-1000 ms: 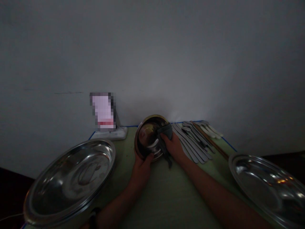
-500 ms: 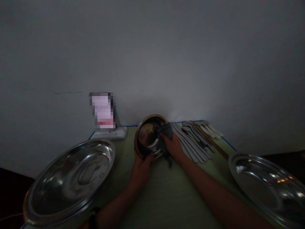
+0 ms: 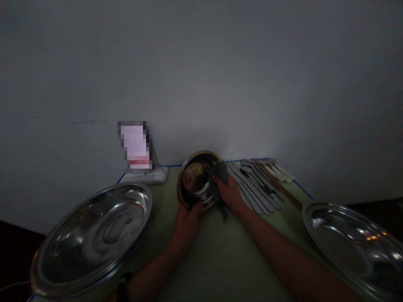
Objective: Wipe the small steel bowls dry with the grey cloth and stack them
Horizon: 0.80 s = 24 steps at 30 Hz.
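Note:
A shiny metal bowl [image 3: 191,178] is tilted so that its inside faces me, over the far middle of the green table [image 3: 220,256]. My left hand [image 3: 187,216] grips its lower left rim, thumb over the near edge and the other fingers hidden behind. In my right hand [image 3: 229,191] is a dark grey cloth [image 3: 218,173], pinched under the thumb and pressed at the bowl's right inner side. One end of the cloth hangs down below the rim. Part of the bowl's right wall is hidden by cloth and hand.
Large oval metal trays [image 3: 69,251], apparently stacked, lie at left; another oval tray [image 3: 343,247] is at right. Several knives [image 3: 252,195], spoons, chopsticks [image 3: 283,191] and white-handled cutlery [image 3: 280,173] lie right of the bowl. A blurred-out screen [image 3: 135,144] leans on a white base [image 3: 147,176] by the wall.

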Each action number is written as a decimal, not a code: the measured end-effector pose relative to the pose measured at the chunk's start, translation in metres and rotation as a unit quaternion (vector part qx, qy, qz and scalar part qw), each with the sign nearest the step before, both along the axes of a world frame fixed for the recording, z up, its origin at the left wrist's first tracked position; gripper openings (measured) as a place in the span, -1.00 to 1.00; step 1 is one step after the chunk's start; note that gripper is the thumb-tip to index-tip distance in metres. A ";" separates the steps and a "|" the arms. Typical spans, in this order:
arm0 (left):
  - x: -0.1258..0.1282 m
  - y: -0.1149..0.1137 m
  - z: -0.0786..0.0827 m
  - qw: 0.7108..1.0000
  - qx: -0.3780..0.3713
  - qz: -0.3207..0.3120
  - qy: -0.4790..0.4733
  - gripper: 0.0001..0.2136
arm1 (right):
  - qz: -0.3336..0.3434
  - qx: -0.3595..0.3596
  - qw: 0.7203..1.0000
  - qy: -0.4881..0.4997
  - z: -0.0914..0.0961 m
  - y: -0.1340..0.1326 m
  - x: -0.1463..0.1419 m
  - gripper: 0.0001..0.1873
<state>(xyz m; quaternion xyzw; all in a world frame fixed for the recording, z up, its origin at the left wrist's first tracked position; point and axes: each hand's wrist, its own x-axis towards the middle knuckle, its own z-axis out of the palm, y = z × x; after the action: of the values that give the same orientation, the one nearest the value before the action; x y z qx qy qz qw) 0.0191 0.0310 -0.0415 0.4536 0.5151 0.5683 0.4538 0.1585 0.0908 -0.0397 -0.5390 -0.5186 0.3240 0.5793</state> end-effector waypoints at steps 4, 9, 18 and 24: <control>0.002 -0.003 0.003 0.999 -0.017 -0.012 -0.048 -0.40 | 0.006 0.007 1.000 -0.016 0.003 -0.003 0.000 -0.68; 0.005 -0.005 0.009 0.989 -0.001 -0.017 -0.146 -0.39 | 0.037 -0.008 0.999 -0.017 0.009 -0.011 -0.007 -0.67; 0.006 -0.003 0.019 0.982 -0.038 0.051 -0.180 -0.56 | -0.031 0.035 0.998 0.050 0.004 -0.011 -0.008 -0.62; 0.004 -0.004 0.018 0.979 -0.008 0.041 -0.198 -0.63 | -0.073 0.081 0.992 0.068 0.006 -0.011 -0.006 -0.63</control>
<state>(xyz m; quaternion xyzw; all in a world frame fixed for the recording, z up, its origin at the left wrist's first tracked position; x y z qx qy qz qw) 0.0227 0.0271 -0.0240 0.3065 0.4380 0.6609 0.5267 0.1526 0.0800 -0.0341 -0.5034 -0.4621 0.2739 0.6768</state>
